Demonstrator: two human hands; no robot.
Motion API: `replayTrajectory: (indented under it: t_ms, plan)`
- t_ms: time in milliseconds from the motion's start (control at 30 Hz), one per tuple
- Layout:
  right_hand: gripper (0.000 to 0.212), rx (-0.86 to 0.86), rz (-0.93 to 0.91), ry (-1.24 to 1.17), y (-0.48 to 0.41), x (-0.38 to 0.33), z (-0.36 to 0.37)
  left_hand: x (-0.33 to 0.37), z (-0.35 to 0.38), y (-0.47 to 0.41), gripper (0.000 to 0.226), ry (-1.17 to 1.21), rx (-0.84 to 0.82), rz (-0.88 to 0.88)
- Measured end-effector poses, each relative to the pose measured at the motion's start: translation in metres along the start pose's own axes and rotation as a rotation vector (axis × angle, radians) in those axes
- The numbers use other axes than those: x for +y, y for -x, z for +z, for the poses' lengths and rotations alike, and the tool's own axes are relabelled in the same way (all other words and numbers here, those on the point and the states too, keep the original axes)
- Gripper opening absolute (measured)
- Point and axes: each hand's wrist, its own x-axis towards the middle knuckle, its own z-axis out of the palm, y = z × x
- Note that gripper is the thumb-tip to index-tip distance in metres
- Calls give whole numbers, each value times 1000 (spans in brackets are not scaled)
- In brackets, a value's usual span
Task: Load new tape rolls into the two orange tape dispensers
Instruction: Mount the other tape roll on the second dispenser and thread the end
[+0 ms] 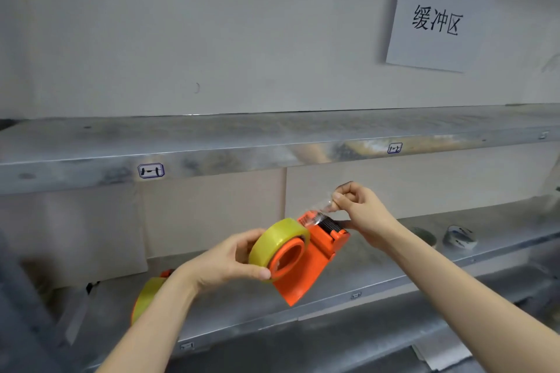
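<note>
Orange tape dispenser (306,272), carrying a yellowish tape roll (275,239), was held in mid-air just below frame centre, in front of the lower steel shelf (394,263). A grey wall (212,24) filled the top of the view, with the upper steel shelf (272,136) running across beneath it. A paper sign (433,21) bearing three handwritten characters hung on the wall at two o'clock. The left hand (227,260), at nine o'clock of the dispenser, gripped the roll, thumb curled over its near edge and fingers behind. The right hand (360,209), at one o'clock of the dispenser, pinched the free end of a clear tape strip (318,216) that stretched up from the dispenser's head. A second orange dispenser (166,273) with a yellow roll lay on the lower shelf at seven o'clock, partly hidden by the left forearm. A pale tape roll (460,238) sat on that shelf at three o'clock, a blurred roll (424,235) just beside it. Labels "1-1" (151,170) and "1-2" (395,147) marked the upper shelf's front edge.
</note>
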Motion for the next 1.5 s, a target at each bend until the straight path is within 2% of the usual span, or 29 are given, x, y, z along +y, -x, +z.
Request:
replayTrajectory:
  t_ms: [200,333,467,700,900,1167,1500]
  plan:
    - [15,-7,-63,126,-2,8,0,-4,8,-8,59,-85,-141,-121]
    - [18,9,-64,147,-7,13,-1,-7,16,-17,59,-116,-124,-149]
    - [16,6,-33,177,-19,17,-6,-8,18,-27,41,-211,-101,-195]
    - [15,-51,5,209,-36,22,-14,-17,21,-42,26,-152,-71,-245]
    - [15,-58,23,219,-43,23,-18,-15,20,-48,25,-146,-105,-241]
    - [9,-116,78,11,-37,20,-30,-21,24,-43,24,-148,-104,-200]
    - [14,-129,126,43,-28,21,-33,-21,27,-39,22,-184,-140,-188]
